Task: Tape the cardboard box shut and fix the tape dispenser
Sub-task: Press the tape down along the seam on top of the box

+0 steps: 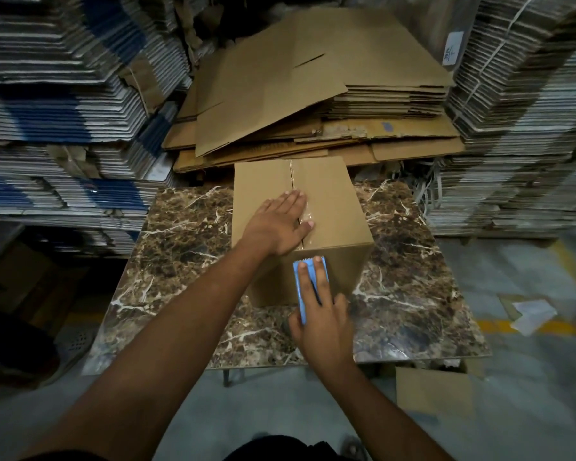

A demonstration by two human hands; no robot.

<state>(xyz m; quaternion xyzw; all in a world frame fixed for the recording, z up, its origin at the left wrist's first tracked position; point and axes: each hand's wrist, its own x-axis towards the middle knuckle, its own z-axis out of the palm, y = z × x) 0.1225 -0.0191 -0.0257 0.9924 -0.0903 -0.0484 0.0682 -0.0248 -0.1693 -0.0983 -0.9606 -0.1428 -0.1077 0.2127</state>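
A brown cardboard box (333,194) stands on a marble-patterned table (180,247), its top flaps closed with clear tape along the centre seam. My left hand (280,224) lies flat on the box top, fingers spread across the seam. My right hand (320,311) grips a blue tape dispenser (300,284) and presses it against the box's near side wall, just below the top edge, with two fingers stretched over it. The dispenser's toothed edge points upward.
Flattened brown cartons (313,94) are piled behind the table. Tall stacks of bundled flat cardboard (54,128) rise at the left, and more bundled stacks (519,128) at the right. A loose cardboard piece (433,390) and crumpled paper (532,316) lie on the floor at right.
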